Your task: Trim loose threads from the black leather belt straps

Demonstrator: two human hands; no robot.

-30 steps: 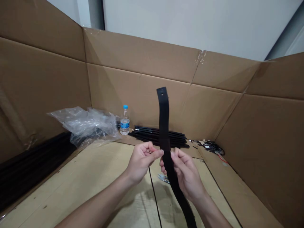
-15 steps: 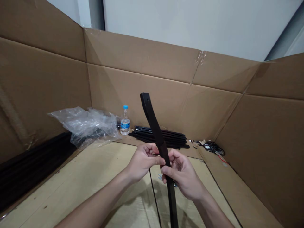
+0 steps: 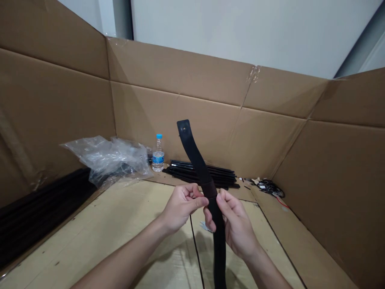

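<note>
Over a board [image 3: 120,224], well inside cardboard walls [image 3: 144,116], a black strap [image 3: 219,237] is pinched between left hand [image 3: 180,208] and right hand [image 3: 239,224], both nearly closed.

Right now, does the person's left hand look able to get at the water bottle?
Probably yes: nothing visible blocks the way from the left hand to the water bottle; the plastic bag lies off to one side. But the hand is busy at the black strap, so would likely have to leave it first.
</note>
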